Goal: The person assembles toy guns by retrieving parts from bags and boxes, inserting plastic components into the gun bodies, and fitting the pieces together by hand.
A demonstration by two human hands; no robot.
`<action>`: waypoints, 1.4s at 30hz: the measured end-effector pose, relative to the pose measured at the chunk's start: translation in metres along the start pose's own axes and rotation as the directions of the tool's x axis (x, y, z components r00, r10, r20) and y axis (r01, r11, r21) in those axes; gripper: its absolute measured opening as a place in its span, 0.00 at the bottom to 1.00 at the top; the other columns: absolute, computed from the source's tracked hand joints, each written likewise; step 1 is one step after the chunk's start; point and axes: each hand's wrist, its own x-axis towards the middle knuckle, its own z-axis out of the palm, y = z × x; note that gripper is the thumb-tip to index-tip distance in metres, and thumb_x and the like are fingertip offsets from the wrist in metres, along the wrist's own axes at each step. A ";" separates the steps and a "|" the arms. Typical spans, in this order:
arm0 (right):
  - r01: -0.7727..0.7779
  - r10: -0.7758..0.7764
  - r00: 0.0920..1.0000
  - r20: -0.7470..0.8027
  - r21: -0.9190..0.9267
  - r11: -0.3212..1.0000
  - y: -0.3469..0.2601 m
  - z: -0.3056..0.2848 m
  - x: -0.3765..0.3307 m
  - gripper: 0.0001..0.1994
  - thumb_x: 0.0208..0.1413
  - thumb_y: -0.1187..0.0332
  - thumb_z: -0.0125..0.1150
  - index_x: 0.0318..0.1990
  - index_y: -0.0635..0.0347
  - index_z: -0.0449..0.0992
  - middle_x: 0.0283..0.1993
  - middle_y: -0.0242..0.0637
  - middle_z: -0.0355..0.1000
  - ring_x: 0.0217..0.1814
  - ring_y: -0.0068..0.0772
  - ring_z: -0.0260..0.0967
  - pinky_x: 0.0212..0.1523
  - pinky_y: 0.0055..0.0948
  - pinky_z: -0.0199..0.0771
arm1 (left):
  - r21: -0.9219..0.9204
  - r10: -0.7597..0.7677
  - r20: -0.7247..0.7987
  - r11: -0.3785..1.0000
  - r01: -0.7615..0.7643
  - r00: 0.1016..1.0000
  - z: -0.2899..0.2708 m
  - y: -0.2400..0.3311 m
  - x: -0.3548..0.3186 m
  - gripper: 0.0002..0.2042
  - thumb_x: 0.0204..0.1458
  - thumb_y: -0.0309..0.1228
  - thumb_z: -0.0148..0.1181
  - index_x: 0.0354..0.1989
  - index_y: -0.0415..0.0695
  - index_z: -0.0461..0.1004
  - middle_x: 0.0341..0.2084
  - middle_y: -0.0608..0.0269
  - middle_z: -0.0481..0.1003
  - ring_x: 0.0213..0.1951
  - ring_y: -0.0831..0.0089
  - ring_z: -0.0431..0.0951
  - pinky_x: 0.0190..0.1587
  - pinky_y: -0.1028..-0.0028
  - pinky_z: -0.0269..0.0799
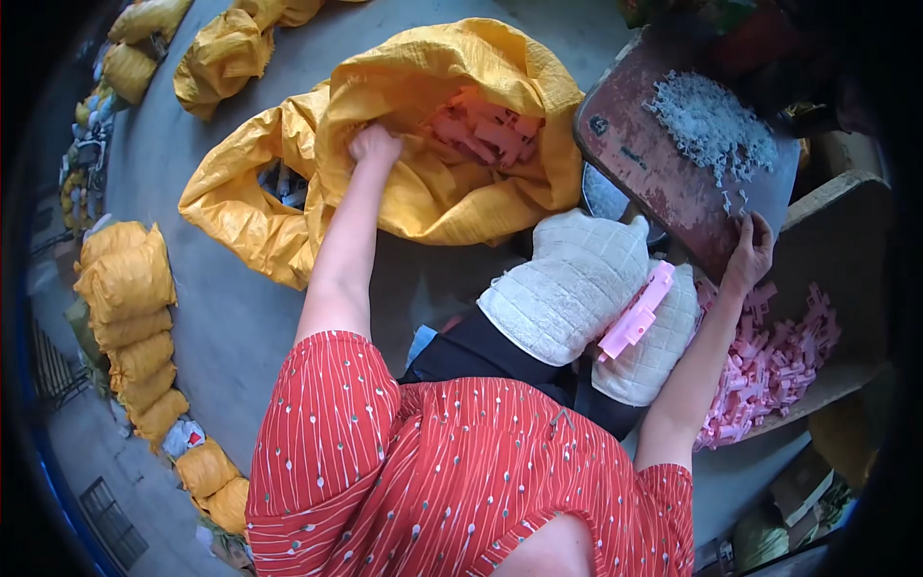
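My left hand (pixel 375 145) reaches into the mouth of a large yellow woven sack (pixel 471 213), its fingers curled closed by the inner wall; what they hold, if anything, is hidden. Pink plastic pieces (pixel 486 130) lie inside the sack. At the near edge of a worn reddish-brown board (pixel 625 144), my right hand (pixel 752 252) has its fingers drawn together beside a few small white pieces (pixel 735 202); anything pinched there is too small to make out. Farther up the board lies a pile of small whitish pieces (pixel 711 120). A long pink plastic piece (pixel 636 313) rests across my padded white knee covers (pixel 567 288).
Beside my right arm, a wooden bin (pixel 836 216) holds a heap of pink plastic parts (pixel 769 356). Filled yellow sacks (pixel 130 288) line the left side, with more yellow sacks (pixel 226 58) on the grey floor (pixel 221 317) farther off. Cartons (pixel 803 481) stand at the lower right.
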 end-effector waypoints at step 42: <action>0.224 -0.254 0.907 0.337 0.126 0.966 -0.121 -0.031 -0.222 0.19 0.49 0.84 0.65 0.50 0.61 0.78 0.43 0.36 0.77 0.43 0.27 0.77 0.46 0.25 0.77 | -0.953 0.900 -0.189 -0.072 -0.294 0.392 -0.089 0.131 -0.318 0.17 0.63 0.27 0.48 0.57 0.39 0.74 0.22 0.70 0.76 0.21 0.90 0.65 0.24 0.86 0.58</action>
